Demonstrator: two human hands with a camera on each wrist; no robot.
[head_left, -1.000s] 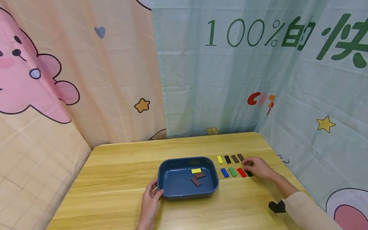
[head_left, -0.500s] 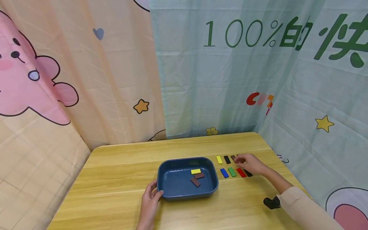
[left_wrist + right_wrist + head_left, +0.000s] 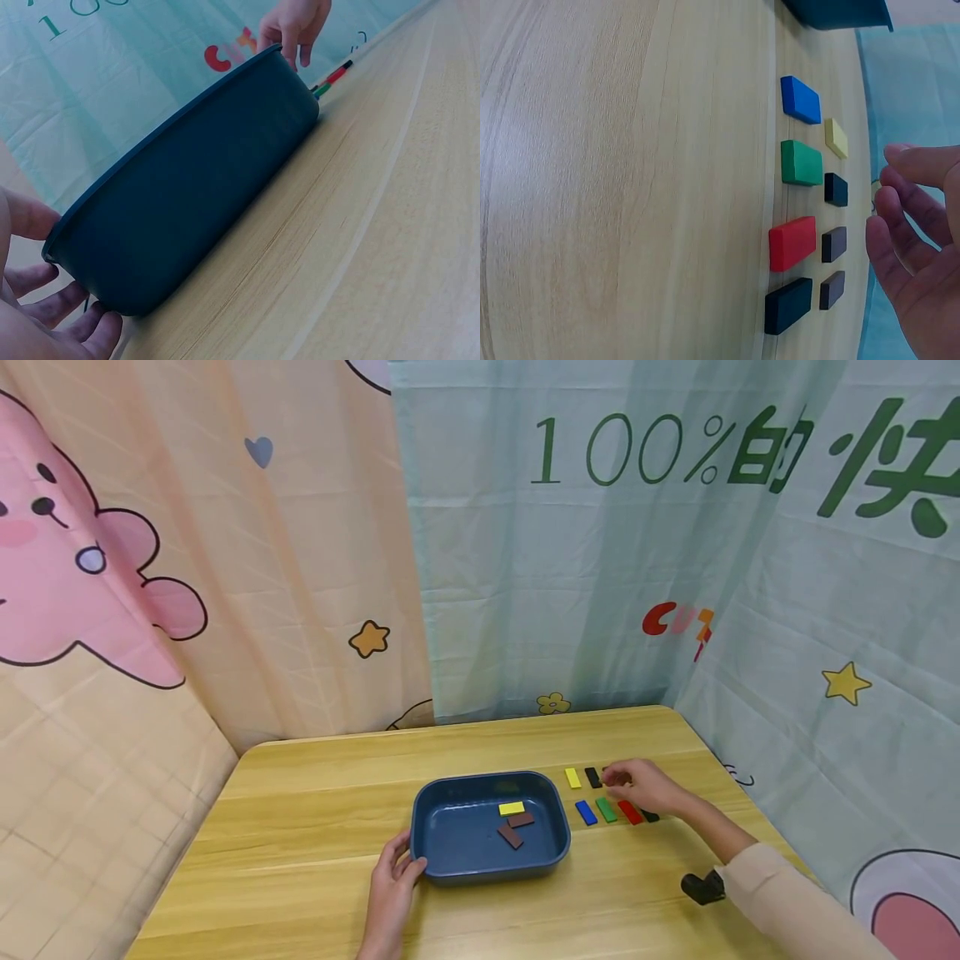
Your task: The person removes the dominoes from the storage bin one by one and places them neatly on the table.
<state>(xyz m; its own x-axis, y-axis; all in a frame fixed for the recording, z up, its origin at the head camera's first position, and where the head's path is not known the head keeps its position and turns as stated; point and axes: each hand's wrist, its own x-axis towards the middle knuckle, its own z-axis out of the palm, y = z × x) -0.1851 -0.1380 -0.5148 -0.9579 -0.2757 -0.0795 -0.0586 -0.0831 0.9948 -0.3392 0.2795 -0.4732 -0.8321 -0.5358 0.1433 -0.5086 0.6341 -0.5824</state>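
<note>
A dark blue tray [image 3: 491, 875] stands on the table. My left hand [image 3: 392, 887] grips its left end, the thumb by the rim and the fingers against the outer wall. Inside lie a yellow block [image 3: 512, 809] and two brown blocks [image 3: 510, 837]. Right of the tray, flat blocks form two rows. The near row has a blue block [image 3: 801, 100], a green block [image 3: 801, 163], a red block [image 3: 793, 244] and a black block [image 3: 788, 307]. Behind are yellow [image 3: 836, 139], black and brown ones. Over the back row hovers my right hand [image 3: 647, 787], fingers loosely bent, holding nothing.
The wooden table [image 3: 315, 827] meets a beige curtain and a pale green curtain [image 3: 540, 568] at its back, with another fabric wall on the right. A small black device [image 3: 703, 887] shows at the right sleeve.
My right hand has moved left along the back row, from its right end toward the black block, covering the brown ones in the head view. The left hand and tray stay put.
</note>
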